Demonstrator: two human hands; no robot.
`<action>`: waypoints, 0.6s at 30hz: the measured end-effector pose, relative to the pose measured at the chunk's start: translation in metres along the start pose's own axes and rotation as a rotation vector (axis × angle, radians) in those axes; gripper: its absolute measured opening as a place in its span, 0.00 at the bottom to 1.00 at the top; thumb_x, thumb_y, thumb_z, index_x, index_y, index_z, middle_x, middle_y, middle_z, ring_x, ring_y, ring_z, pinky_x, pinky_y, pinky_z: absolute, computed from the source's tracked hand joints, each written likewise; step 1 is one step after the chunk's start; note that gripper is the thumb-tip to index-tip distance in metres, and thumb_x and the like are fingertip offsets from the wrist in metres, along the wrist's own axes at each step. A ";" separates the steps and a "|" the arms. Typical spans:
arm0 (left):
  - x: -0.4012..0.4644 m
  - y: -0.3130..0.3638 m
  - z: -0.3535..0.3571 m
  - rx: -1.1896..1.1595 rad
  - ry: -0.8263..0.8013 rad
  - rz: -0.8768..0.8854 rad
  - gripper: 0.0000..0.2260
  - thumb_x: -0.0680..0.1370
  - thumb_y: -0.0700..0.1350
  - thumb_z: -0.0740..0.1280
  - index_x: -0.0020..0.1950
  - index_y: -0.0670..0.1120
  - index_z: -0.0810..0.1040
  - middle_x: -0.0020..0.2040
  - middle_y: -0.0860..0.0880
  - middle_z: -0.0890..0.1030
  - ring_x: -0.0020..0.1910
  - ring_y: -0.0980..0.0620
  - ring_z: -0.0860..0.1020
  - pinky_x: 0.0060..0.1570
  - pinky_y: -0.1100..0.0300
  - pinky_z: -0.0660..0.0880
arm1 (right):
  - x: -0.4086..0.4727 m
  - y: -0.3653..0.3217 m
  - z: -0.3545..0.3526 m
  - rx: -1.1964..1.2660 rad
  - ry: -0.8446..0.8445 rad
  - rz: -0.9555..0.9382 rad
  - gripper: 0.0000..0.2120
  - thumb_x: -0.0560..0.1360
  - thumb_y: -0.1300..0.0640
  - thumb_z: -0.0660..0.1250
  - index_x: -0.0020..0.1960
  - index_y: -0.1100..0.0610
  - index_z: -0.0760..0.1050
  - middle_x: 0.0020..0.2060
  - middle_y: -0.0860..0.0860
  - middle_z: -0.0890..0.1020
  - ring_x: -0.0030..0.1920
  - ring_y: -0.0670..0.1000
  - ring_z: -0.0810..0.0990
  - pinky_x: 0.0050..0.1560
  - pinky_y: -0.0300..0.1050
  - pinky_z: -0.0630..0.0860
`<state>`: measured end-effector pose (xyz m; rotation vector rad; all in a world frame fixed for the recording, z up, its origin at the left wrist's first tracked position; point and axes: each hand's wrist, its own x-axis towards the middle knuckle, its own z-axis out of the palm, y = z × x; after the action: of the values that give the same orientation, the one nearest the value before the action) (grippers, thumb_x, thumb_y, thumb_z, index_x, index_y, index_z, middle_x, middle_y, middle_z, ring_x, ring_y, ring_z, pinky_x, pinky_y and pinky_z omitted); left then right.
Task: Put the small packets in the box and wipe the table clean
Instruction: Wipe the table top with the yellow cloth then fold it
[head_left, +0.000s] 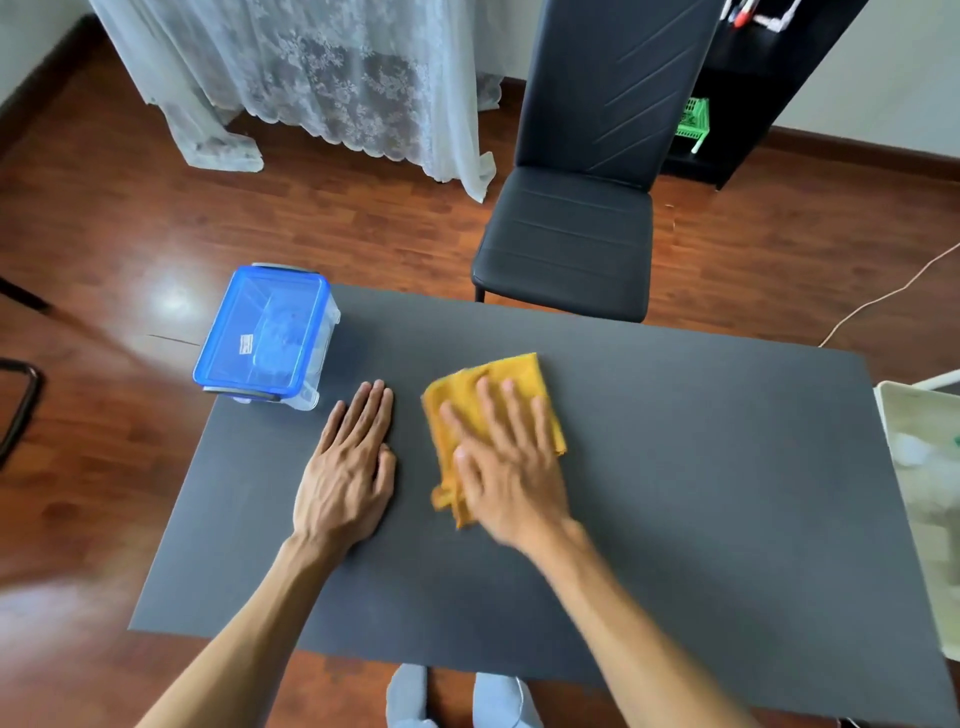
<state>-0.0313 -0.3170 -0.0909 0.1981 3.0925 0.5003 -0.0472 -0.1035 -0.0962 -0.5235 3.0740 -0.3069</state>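
A clear plastic box (265, 338) with a blue lid stands closed at the far left corner of the dark grey table (701, 467); blue shapes show faintly through the lid. My left hand (348, 467) lies flat on the table, fingers together, just right of the box and holding nothing. My right hand (506, 467) presses flat with spread fingers on a yellow cloth (498, 387) near the table's middle. The hand and cloth look motion-blurred. No loose packets show on the table.
A black chair (576, 228) stands at the table's far edge. A white bin (919, 467) sits beyond the right edge. Lace curtains (322, 83) hang at the back, and a black shelf (727, 104) holds a green basket. The floor is wooden.
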 end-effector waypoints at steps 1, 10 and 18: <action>-0.001 0.000 -0.001 -0.013 0.004 -0.003 0.27 0.78 0.45 0.48 0.78 0.41 0.56 0.79 0.47 0.57 0.79 0.53 0.51 0.77 0.51 0.50 | -0.029 -0.015 0.006 0.008 -0.025 -0.091 0.26 0.83 0.46 0.52 0.80 0.40 0.54 0.82 0.50 0.53 0.82 0.57 0.48 0.80 0.64 0.47; -0.061 -0.014 -0.014 -0.016 -0.048 0.066 0.27 0.79 0.45 0.49 0.78 0.41 0.55 0.79 0.46 0.56 0.79 0.50 0.52 0.76 0.49 0.52 | -0.133 0.143 -0.052 -0.047 -0.016 0.599 0.30 0.80 0.39 0.47 0.77 0.48 0.67 0.79 0.57 0.63 0.79 0.64 0.60 0.74 0.70 0.58; -0.087 -0.060 -0.027 0.047 -0.044 0.008 0.26 0.80 0.47 0.48 0.77 0.38 0.56 0.78 0.43 0.57 0.78 0.46 0.55 0.76 0.50 0.50 | -0.015 -0.069 0.013 0.042 0.024 0.138 0.26 0.83 0.46 0.53 0.80 0.44 0.58 0.81 0.50 0.57 0.82 0.58 0.51 0.78 0.65 0.49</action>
<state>0.0472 -0.3928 -0.0851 0.2188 3.0639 0.4173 -0.0096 -0.1648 -0.0955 -0.3062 3.0991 -0.3760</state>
